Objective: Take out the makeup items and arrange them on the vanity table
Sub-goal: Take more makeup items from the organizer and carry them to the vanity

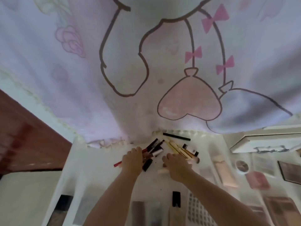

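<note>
On the white vanity table [101, 173], left hand [132, 159] grips dark lipstick tubes [152, 149]; right hand [176, 163] rests spread on gold-handled brushes [177, 149]; best fanned apart singly.

hands [132, 158] on makeup sticks [152, 150], white table [97, 173]

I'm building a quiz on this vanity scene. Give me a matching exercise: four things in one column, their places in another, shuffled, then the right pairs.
Things:
1. left hand
2. right hand
3. long black stick
4. round compact

Places:
A. right part of the table, near the pink compact
B. on the pile of dark tubes
C. farthest back, just below the curtain
D. by the gold-handled brushes

Pairs: 1-B, 2-D, 3-C, 4-A
</note>
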Demonstrator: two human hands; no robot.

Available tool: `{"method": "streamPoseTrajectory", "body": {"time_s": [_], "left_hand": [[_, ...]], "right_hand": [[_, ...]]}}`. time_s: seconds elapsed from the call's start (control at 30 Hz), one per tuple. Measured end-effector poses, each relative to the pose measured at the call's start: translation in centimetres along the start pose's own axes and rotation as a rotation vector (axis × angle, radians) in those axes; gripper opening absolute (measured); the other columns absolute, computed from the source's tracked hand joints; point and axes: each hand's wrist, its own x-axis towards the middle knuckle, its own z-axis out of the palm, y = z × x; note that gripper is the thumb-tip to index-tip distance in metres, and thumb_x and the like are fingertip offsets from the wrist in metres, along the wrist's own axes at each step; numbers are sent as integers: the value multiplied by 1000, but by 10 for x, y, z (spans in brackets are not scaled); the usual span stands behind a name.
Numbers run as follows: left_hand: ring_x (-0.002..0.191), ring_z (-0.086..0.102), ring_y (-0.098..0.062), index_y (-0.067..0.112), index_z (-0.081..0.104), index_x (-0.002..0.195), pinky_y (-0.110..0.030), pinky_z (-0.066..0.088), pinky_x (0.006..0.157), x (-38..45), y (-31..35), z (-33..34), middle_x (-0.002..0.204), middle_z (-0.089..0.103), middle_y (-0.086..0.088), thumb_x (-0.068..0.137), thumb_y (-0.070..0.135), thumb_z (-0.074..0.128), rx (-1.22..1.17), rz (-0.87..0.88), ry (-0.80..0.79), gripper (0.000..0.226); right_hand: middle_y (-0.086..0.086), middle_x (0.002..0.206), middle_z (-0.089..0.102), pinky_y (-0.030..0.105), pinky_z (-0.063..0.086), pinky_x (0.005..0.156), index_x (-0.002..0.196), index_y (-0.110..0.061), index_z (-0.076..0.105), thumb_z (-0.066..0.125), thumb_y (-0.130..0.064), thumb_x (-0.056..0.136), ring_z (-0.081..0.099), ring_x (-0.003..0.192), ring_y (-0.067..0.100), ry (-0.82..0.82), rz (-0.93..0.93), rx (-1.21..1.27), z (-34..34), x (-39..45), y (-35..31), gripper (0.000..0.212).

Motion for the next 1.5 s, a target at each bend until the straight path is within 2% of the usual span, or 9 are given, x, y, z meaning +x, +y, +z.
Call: {"method": "streamPoseTrajectory", "body": {"time_s": [0.27, 0.43, 0.6, 0.73, 0.93, 1.07, 1.17, 1.27, 1.5], "left_hand": [[108, 53, -25, 8, 31, 132, -33, 46, 86, 32, -16, 18, 122, 50, -8, 92, 13, 46, -206, -132, -52, 43], [108, 53, -24, 10, 35, 131, -33, 46, 88, 36, -16, 24, 122, 53, -7, 92, 19, 48, -295, -139, -32, 42], [119, 47, -25, 12, 36, 131, -33, 41, 98, 24, -31, 26, 130, 48, -6, 84, 30, 60, -360, -119, -18, 55], [131, 34, -24, 13, 29, 138, -32, 31, 108, 8, -46, 28, 141, 37, -6, 86, 32, 57, -382, -105, -15, 63], [135, 28, -25, 9, 26, 140, -31, 26, 109, -11, -63, 31, 145, 30, -7, 89, 34, 53, -370, -142, -30, 63], [136, 26, -25, 9, 25, 140, -32, 28, 109, -18, -74, 34, 146, 29, -7, 90, 32, 53, -388, -141, -29, 62], [131, 34, -28, 8, 33, 137, -32, 31, 106, -23, -77, 36, 141, 36, -9, 89, 28, 54, -367, -53, 50, 56], [109, 55, -34, 6, 54, 121, -38, 47, 90, -25, -74, 42, 120, 56, -13, 78, 19, 66, -378, 100, 212, 46], [126, 39, -23, 14, 34, 136, -36, 40, 102, -23, -19, 46, 137, 40, -7, 94, 24, 44, -435, 303, -94, 44]], "right_hand": [[9, 132, 40, 37, 29, 105, 128, -12, 38, 54, -18, 84, 36, 124, 28, -4, 38, 113, 10, 25, 17, 47], [14, 154, -2, 48, 4, 116, 146, -13, 1, 62, -57, 73, 0, 143, 31, -118, 103, 234, 7, 28, 2, 105], [17, 154, -6, 51, 0, 114, 146, -12, -1, 58, -72, 65, -1, 142, 33, -45, 203, 355, 9, 39, -40, 117], [20, 153, -3, 52, 1, 114, 145, -7, 0, 59, -65, 70, 4, 142, 35, 17, 306, 390, 11, 53, -61, 111], [18, 144, 27, 38, 21, 112, 137, -6, 26, 55, -29, 83, 26, 132, 31, 150, 316, 431, 18, 61, -66, 65], [17, 150, 14, 33, 15, 114, 141, -7, 20, 55, -23, 84, 13, 139, 30, 143, 264, 529, 19, 56, -60, 69], [14, 153, 6, 33, 14, 115, 144, -10, 17, 56, -22, 85, 7, 142, 27, 59, 276, 565, 18, 53, -52, 72], [9, 155, 6, 33, 17, 114, 145, -12, 16, 52, -22, 87, 13, 142, 25, 13, 276, 484, 12, 49, -41, 69], [7, 154, 9, 31, 30, 111, 145, -19, 19, 49, -5, 86, 18, 141, 25, -97, 225, 344, 2, 39, -13, 67]]}}
